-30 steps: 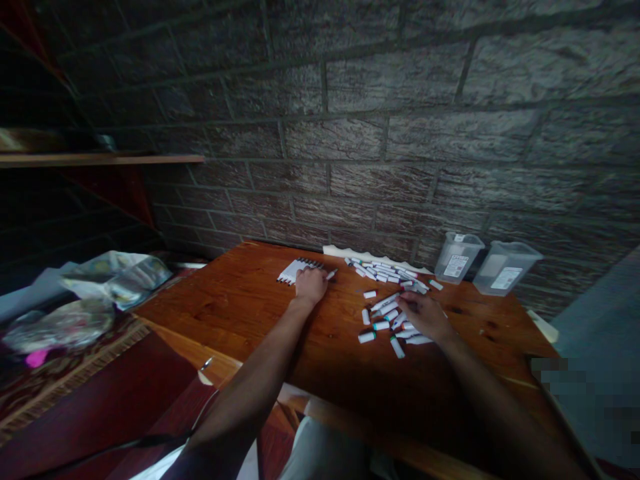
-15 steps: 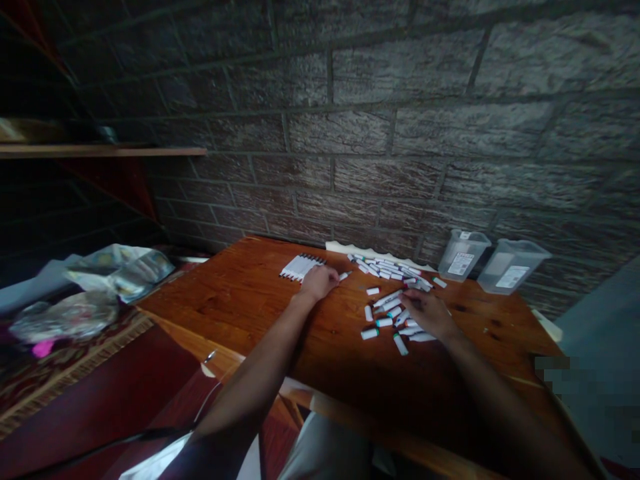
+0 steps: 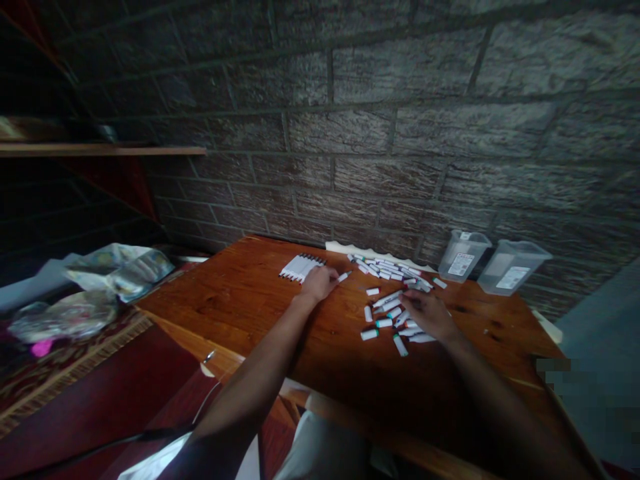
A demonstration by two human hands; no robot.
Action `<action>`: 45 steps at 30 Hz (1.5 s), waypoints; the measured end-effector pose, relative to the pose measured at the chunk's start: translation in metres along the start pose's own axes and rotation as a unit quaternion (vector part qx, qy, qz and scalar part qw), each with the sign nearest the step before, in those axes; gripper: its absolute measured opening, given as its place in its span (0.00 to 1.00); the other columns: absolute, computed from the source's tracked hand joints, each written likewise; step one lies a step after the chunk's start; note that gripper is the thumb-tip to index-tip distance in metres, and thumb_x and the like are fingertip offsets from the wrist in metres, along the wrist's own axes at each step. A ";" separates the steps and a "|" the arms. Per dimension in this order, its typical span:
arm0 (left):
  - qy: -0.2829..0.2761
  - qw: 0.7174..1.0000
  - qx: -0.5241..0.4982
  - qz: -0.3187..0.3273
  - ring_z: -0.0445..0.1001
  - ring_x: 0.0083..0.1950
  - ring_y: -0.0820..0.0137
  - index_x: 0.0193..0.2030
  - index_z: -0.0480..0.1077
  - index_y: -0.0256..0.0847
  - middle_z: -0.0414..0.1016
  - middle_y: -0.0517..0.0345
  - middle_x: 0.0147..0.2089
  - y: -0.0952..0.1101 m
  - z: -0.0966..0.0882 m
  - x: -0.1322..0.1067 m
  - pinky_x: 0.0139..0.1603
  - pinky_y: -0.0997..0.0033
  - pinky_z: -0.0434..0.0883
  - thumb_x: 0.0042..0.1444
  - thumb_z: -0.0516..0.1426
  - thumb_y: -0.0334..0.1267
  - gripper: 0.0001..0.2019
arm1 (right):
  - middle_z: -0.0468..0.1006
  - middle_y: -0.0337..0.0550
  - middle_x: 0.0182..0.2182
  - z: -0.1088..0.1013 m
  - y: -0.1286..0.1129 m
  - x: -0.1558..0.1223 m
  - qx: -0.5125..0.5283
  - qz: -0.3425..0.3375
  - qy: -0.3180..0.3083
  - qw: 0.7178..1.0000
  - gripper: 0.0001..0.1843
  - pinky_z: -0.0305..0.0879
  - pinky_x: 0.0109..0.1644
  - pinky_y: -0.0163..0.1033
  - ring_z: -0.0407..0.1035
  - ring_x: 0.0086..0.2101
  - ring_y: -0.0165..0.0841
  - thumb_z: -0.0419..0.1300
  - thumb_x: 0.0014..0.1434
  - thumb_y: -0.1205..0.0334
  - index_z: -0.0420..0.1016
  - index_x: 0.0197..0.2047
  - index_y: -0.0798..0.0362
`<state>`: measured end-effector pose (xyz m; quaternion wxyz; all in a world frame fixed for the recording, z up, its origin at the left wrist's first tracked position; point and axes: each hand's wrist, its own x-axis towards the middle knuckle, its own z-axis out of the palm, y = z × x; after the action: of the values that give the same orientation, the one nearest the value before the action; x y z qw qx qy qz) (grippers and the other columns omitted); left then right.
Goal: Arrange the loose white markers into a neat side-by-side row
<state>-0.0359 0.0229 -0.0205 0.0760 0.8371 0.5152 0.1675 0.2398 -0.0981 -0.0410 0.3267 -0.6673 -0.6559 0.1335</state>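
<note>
On the wooden table, my left hand (image 3: 319, 285) is closed in a pinch, and a white marker (image 3: 345, 276) sticks out to the right of its fingertips. Close beside that hand, a row of white markers with dark ends (image 3: 299, 266) lies side by side, partly covered by my fingers. My right hand (image 3: 430, 313) hangs over a loose heap of uncapped markers and caps. Its thumb and fingers are closed at the end of a white marker (image 3: 387, 300); the palm hides part of the heap. White caps with coloured rims (image 3: 370, 334) lie around it.
Another pile of white markers (image 3: 385, 267) lies near the wall, by a wavy white strip (image 3: 345, 248). Two clear plastic containers (image 3: 513, 267) with labels stand at the back right. Plastic bags (image 3: 120, 267) lie left of the table (image 3: 215, 300). A shelf (image 3: 150, 151) juts out above.
Hardly anything differs. The marker at my left fingertips is tilted slightly differently, and both hands stay in nearly the same places.
</note>
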 end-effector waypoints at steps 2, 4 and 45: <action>0.012 0.999 0.028 -0.036 0.77 0.46 0.63 0.41 0.80 0.45 0.81 0.54 0.43 -0.002 -0.001 0.000 0.48 0.70 0.69 0.58 0.56 0.37 0.11 | 0.82 0.43 0.34 0.000 0.000 0.000 -0.008 0.002 0.004 1.000 0.19 0.68 0.42 0.40 0.76 0.36 0.38 0.51 0.60 0.48 0.78 0.37 0.50; 0.024 0.995 0.056 -0.076 0.76 0.47 0.61 0.41 0.80 0.46 0.81 0.53 0.44 -0.004 -0.004 0.000 0.49 0.68 0.69 0.58 0.56 0.39 0.11 | 0.83 0.44 0.35 0.000 0.000 0.000 -0.008 0.001 0.007 1.000 0.19 0.68 0.42 0.40 0.76 0.36 0.38 0.52 0.60 0.48 0.79 0.37 0.50; 0.056 0.984 -0.096 0.141 0.71 0.31 0.73 0.37 0.75 0.41 0.77 0.60 0.30 0.022 0.010 -0.006 0.34 0.75 0.64 0.63 0.51 0.49 0.17 | 0.82 0.41 0.33 0.000 -0.002 -0.001 -0.014 -0.022 -0.012 1.000 0.19 0.67 0.42 0.39 0.75 0.35 0.36 0.50 0.61 0.49 0.78 0.35 0.49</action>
<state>-0.0164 0.0082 -0.0248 0.1026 0.8795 0.3770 0.2717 0.2383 -0.0993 -0.0397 0.3123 -0.6555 -0.6763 0.1246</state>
